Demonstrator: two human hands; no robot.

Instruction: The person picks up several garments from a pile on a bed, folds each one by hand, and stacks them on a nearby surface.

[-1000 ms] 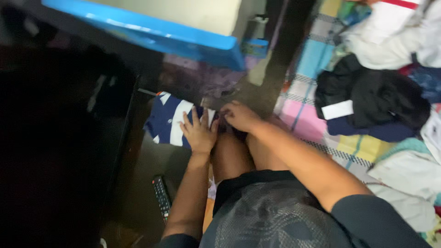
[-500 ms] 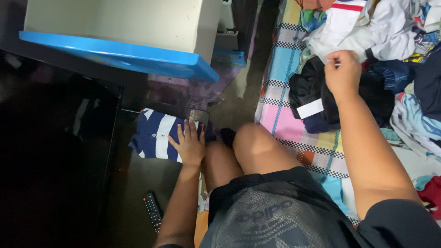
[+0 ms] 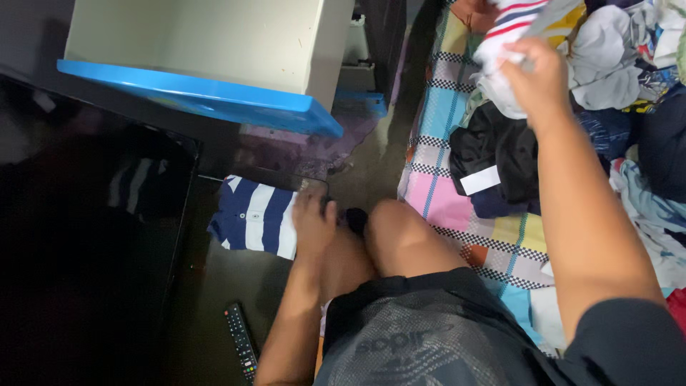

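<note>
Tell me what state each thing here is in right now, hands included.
Left hand: flat on the folded shirt.
Right hand: closed on the white striped garment.
Navy and white striped shirt: folded, lying on the dark floor.
White striped garment: crumpled, gripped at the pile.
Black garment: unfolded, heaped on the checked blanket.
Remote control: lying flat, untouched.

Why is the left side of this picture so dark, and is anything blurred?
Head view: the glossy black screen at left sits unlit, showing only faint reflections; the bright clothes pile at right is well lit; the right hand gripping a striped white garment looks slightly motion-blurred.
</note>
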